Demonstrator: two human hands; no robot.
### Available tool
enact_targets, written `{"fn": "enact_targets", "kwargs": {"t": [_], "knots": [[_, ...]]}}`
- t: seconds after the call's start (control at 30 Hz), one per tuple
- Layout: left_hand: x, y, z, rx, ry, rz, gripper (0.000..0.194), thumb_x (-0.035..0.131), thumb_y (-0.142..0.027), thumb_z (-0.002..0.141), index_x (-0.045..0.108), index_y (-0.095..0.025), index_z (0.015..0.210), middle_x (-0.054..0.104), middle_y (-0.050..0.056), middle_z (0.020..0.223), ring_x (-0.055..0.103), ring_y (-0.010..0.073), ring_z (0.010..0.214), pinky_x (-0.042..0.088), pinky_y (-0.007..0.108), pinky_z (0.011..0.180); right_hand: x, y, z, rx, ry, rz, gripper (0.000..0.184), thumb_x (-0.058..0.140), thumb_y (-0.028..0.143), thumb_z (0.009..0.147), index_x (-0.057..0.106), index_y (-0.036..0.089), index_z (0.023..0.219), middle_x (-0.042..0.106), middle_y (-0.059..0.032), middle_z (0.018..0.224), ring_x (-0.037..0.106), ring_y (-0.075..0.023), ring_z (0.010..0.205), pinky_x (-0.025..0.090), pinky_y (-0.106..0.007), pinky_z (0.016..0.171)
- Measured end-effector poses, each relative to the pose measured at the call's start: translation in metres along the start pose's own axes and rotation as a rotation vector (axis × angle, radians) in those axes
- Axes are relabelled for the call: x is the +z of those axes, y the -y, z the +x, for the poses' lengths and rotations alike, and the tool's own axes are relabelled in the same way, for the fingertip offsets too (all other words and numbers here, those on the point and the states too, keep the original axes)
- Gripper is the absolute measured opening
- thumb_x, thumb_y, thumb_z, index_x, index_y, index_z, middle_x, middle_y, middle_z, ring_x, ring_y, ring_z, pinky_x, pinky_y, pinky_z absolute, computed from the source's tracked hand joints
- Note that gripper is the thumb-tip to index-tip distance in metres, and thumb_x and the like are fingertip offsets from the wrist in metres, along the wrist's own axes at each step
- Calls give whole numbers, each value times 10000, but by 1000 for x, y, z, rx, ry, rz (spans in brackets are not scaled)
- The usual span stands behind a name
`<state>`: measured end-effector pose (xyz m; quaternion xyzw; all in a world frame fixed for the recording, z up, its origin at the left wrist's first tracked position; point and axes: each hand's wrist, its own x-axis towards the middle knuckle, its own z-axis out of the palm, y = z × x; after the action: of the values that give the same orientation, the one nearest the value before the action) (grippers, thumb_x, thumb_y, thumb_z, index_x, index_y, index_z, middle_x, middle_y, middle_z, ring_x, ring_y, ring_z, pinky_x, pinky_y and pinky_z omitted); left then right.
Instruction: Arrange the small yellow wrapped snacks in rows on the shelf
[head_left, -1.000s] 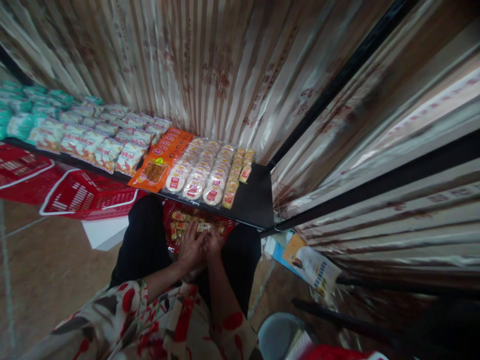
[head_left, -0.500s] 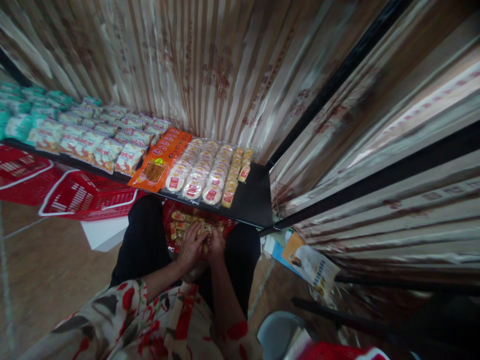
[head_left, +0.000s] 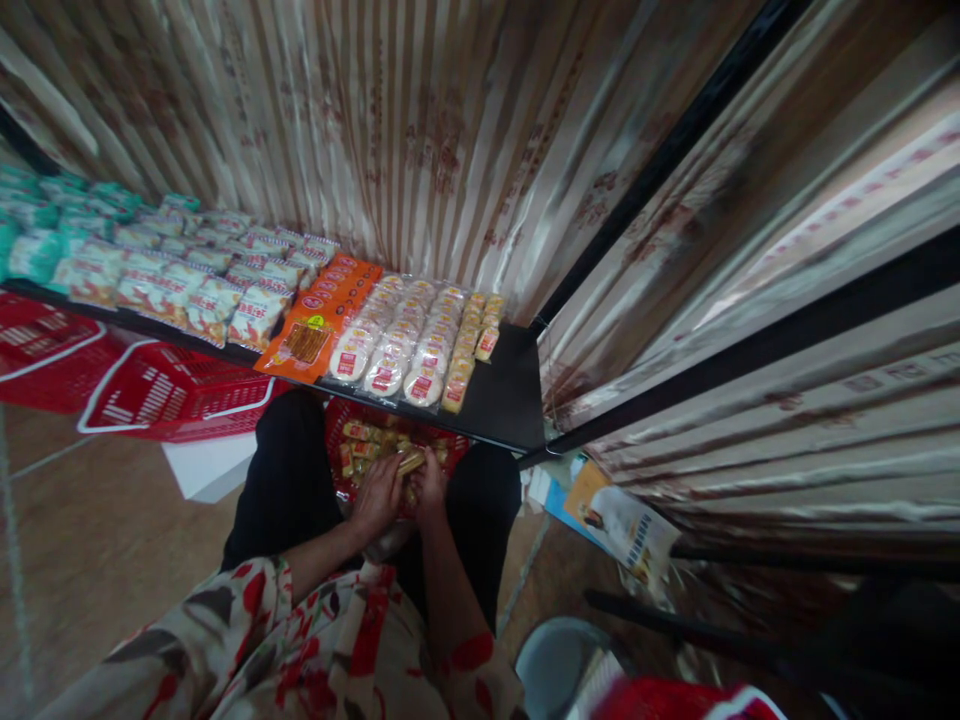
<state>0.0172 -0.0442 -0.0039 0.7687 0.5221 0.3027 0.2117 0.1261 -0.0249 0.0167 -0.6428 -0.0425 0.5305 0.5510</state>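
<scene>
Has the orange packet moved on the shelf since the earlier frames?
No. The orange packet keeps its place on the black shelf, still directly beside the round crackers.

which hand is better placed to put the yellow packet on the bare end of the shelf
Probably the right hand: both hands seem to hold the packet, but the left hand is farther from the bare end of the shelf.

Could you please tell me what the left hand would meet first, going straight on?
Probably the slim yellow-wrapped snack pack touching the left hand; beyond, perhaps the red plastic basket between the knees, though depth is unclear.
</scene>
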Motion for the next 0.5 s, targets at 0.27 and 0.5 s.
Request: {"fn": "enact_targets", "kwargs": {"t": [0.27,0.5], "knots": [[-4,-3,1,-198,100,-133,441,340,-239,920,520,-152,1312,598,128,1307,540,231,1228,415,423,1066,2,9,-7,56,-58,10,333,576,498,769,618,177,689,568,39,511,451,-73,392,334,-201,413],[-4,2,1,-400,130,-157,459,325,-304,923,558,-119,1272,590,153,1310,520,246,1251,368,425,1096,2,-1,0,38,-82,-8,333,597,498,734,629,168,698,585,36,553,449,-62,394,341,-196,406]]}}
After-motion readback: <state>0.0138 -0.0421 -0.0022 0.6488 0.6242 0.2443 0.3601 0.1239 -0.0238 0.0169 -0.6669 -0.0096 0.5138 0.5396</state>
